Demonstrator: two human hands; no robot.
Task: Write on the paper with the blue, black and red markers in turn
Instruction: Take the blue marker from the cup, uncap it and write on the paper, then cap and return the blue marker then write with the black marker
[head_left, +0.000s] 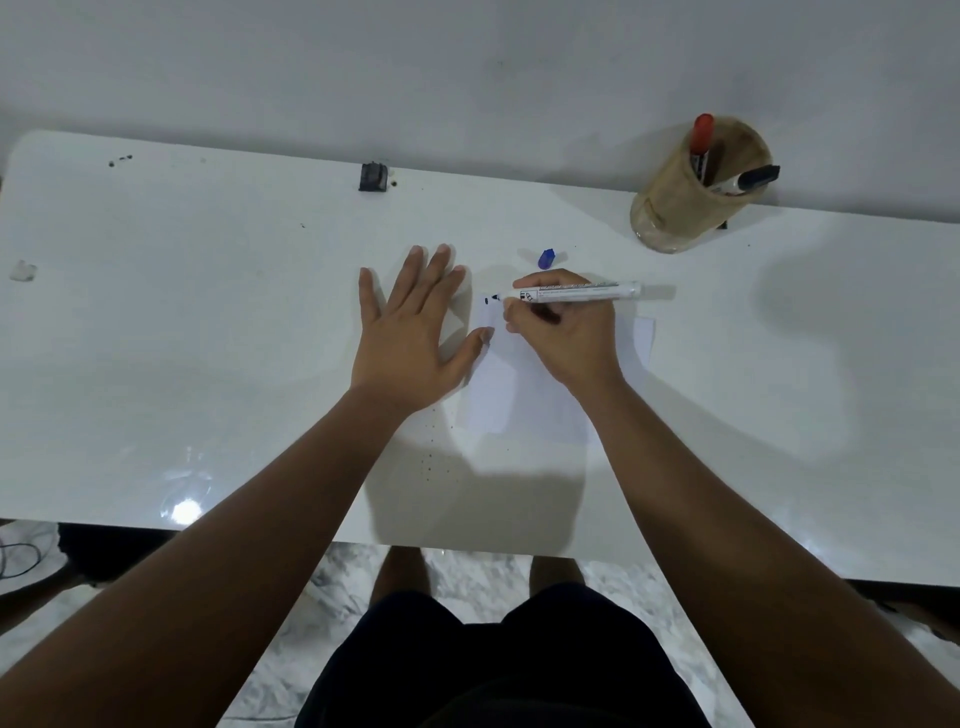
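A white sheet of paper (511, 387) lies on the white table (208, 338), partly under both hands. My right hand (566, 332) grips the uncapped blue marker (582, 292), whose tip touches the paper's top left corner beside a small blue mark (487, 300). My left hand (410, 332) lies flat with fingers spread, its thumb pressing the paper's left edge. The blue cap (547, 258) sits on the table just beyond the right hand. The red marker (701, 143) and the black marker (748, 181) stand in a tan holder (685, 208) at the back right.
A small black object (373, 177) rests near the table's far edge against the wall. A clear scrap (23, 270) lies at the far left. The table's near edge runs above my legs, and cables lie on the floor at the lower left.
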